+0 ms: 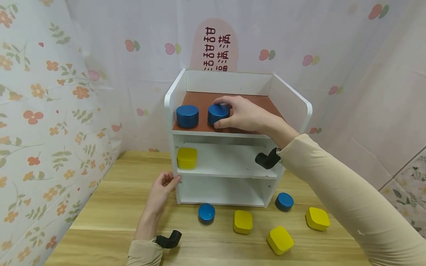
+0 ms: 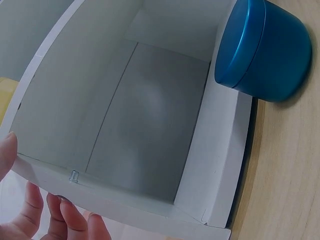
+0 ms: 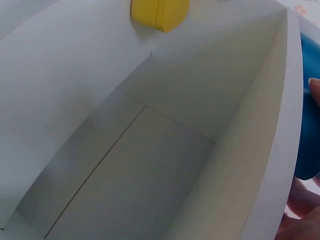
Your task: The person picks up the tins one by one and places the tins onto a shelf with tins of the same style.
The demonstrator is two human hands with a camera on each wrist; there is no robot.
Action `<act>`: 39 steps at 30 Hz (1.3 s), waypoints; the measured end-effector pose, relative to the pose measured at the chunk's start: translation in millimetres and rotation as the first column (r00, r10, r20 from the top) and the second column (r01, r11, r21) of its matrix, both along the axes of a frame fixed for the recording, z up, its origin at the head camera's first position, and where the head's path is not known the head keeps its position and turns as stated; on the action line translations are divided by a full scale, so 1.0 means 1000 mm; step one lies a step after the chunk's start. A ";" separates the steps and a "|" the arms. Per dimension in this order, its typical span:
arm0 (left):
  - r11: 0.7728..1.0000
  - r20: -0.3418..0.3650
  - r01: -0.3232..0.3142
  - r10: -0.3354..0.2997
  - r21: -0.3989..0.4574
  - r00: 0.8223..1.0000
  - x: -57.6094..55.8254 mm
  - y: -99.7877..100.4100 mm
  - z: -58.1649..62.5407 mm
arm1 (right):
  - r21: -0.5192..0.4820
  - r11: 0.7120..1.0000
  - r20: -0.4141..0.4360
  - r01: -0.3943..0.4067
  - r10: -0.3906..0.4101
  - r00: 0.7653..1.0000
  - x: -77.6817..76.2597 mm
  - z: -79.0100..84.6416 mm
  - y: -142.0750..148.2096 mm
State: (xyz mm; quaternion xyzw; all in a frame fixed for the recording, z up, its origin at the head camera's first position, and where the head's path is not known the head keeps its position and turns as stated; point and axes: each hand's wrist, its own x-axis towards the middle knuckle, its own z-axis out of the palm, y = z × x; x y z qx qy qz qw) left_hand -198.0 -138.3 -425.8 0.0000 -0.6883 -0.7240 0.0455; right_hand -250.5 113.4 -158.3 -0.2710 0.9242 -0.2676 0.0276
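My right hand [image 1: 244,114] grips a round blue tin [image 1: 218,113] on the brown top of a small white shelf unit [image 1: 227,173], thumb at the front and fingers behind. In the right wrist view, part of that tin shows past the top board's edge. A second blue tin [image 1: 187,116] stands to its left. My left hand [image 1: 163,188] holds the unit's left side panel; in the left wrist view its thumb [image 2: 7,152] lies on one face and the fingers are curled behind the other. On the middle shelf, at the left, sits a yellow square tin [image 1: 187,158].
On the wooden table [image 1: 110,207], before the unit, lie a blue tin [image 1: 206,213] and two yellow tins, one at the centre [image 1: 243,222] and one nearer me [image 1: 280,240]. Another blue tin [image 1: 284,201] and yellow tin [image 1: 317,218] lie to the right. Patterned curtains [image 1: 139,85] hang behind.
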 end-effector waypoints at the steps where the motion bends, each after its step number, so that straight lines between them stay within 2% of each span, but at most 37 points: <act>1: 1.000 0.000 0.000 0.000 0.000 1.000 0.000 0.000 0.000 | 0.002 1.000 0.000 -0.001 0.001 1.000 0.000 0.000 0.000; 14: 1.000 0.008 0.002 -0.002 0.001 1.000 0.001 0.000 -0.002 | 0.009 1.000 0.001 -0.001 0.001 1.000 0.006 -0.002 -0.003; 17: 1.000 0.011 0.003 -0.003 0.000 1.000 0.001 0.000 -0.002 | 0.015 1.000 -0.034 -0.001 0.002 0.999 0.007 -0.006 -0.004; 21: 1.000 0.011 0.006 -0.006 -0.003 1.000 0.000 0.000 -0.002 | 0.053 0.999 -0.133 0.003 0.004 0.991 0.009 -0.009 -0.008; 27: 1.000 0.005 -0.005 0.005 -0.001 1.000 -0.001 -0.003 -0.001 | 0.046 0.999 -0.272 0.026 -0.013 0.962 0.020 -0.006 -0.013; 30: 1.000 0.013 -0.003 0.003 -0.005 1.000 -0.001 -0.003 -0.002 | 0.028 0.999 -0.360 0.033 -0.021 0.933 0.029 -0.008 -0.016; 35: 1.000 0.015 0.013 -0.013 -0.005 1.000 -0.001 -0.003 -0.001 | 0.002 0.999 -0.498 0.039 -0.033 0.867 0.047 -0.018 -0.018; 39: 1.000 0.014 0.016 -0.016 -0.005 1.000 -0.002 -0.003 0.000 | -0.043 0.999 -0.526 0.029 -0.047 0.849 0.063 -0.030 -0.016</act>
